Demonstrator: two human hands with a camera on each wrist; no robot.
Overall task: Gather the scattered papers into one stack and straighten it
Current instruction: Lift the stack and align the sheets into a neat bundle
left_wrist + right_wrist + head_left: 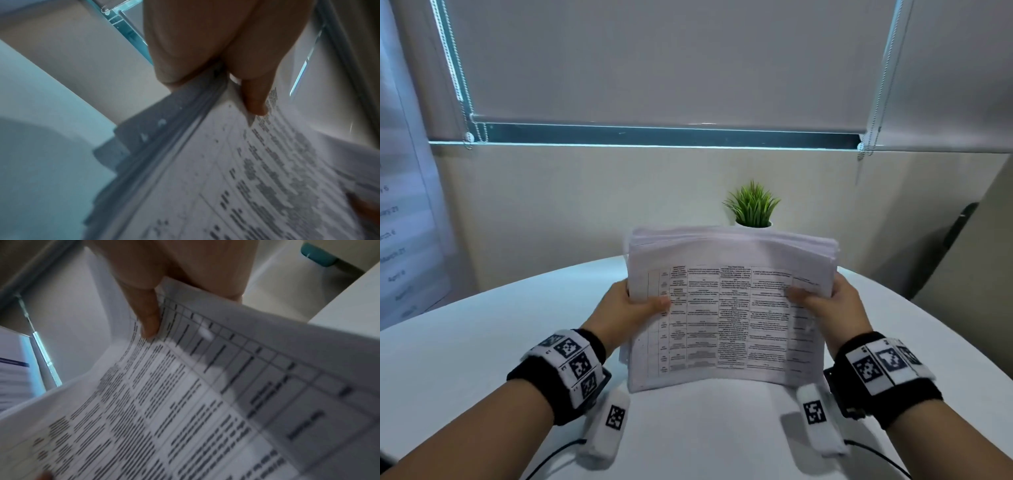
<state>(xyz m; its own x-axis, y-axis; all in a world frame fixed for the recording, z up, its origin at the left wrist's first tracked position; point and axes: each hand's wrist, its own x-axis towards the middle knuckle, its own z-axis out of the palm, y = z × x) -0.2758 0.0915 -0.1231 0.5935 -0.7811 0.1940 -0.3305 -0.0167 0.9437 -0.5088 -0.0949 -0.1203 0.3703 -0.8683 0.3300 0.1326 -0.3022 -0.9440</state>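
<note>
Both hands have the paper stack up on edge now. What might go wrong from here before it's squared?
1. The paper stack sags between the left hand and right hand; tapping it while bowed may leave the edges uneven.
2. Its top edge is fanned, so loose sheets could slip out.
3. The potted plant stands just behind the stack on the table; a forward tilt might knock it.

Cool daylight enters beneath the blind (667,61); head view sharp centrally, bowed at edges. Both wrist views dim, motion-blurred; printed text illegible.
</note>
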